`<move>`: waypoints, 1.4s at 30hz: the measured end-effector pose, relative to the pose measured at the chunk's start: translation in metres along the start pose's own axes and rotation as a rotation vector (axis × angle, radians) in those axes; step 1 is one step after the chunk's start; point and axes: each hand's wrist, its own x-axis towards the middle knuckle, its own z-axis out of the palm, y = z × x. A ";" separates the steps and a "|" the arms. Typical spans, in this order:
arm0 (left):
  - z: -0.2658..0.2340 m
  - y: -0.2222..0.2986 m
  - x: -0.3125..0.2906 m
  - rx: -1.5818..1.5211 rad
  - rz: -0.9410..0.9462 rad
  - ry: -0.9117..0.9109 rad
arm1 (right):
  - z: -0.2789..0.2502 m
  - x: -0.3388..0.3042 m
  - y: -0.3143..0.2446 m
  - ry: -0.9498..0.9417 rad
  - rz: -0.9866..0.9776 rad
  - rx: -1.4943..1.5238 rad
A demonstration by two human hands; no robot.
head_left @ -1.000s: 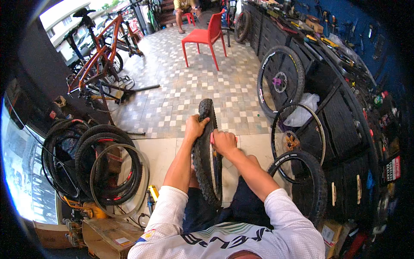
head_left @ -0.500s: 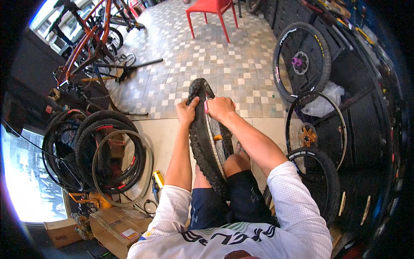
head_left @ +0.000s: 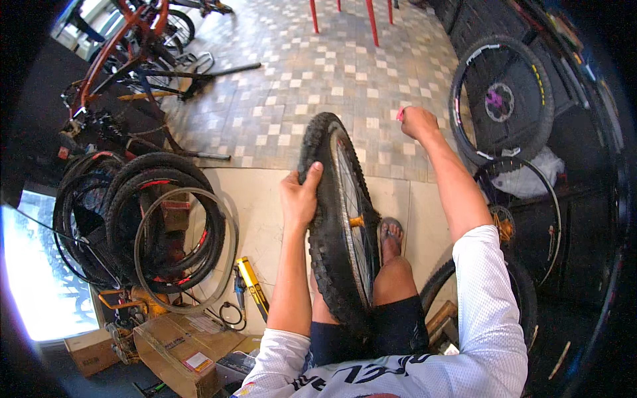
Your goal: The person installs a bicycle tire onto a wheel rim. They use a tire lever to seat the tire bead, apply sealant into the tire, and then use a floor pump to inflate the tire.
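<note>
A bicycle wheel [head_left: 357, 221] with a gold hub stands tilted between my knees, a black knobby tire [head_left: 325, 245] around its rim. My left hand [head_left: 302, 192] is closed around the tire's upper left side, its thumb lying over the tread toward the rim. Off to the right, apart from the wheel, my right hand [head_left: 420, 123] is a fist raised above the floor. From it pokes the short end of a pink tire lever [head_left: 401, 114]; the rest is hidden in my fingers. The lower end of the wheel rests by my shorts.
Several loose tires [head_left: 166, 225] lean in a pile at the left, above a cardboard box [head_left: 179, 348]. A yellow-and-black pump-like tool [head_left: 252, 285] lies nearby. Bike frames [head_left: 109, 56] stand far left. Along the right cabinets lean a wheel with a purple hub [head_left: 499, 99] and other wheels.
My right hand has pulled away from the rim, up and to the right, with the pink tire lever. The wheel has turned to show more spokes; my left hand still grips the tire.
</note>
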 end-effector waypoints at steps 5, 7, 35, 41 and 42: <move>0.003 0.036 -0.009 0.296 0.007 -0.121 | 0.063 -0.070 0.052 -0.034 0.130 0.179; 0.001 0.061 -0.024 0.279 -0.020 -0.200 | 0.071 -0.121 0.071 -0.093 0.159 0.185; 0.045 0.031 -0.147 -0.161 -0.304 -0.422 | -0.292 -0.761 0.356 0.950 0.785 -0.509; 0.008 0.020 -0.156 -0.195 -0.306 -0.402 | -0.274 -0.712 0.346 0.924 0.749 -0.569; 0.002 0.019 -0.155 -0.206 -0.300 -0.381 | -0.272 -0.702 0.351 0.936 0.771 -0.565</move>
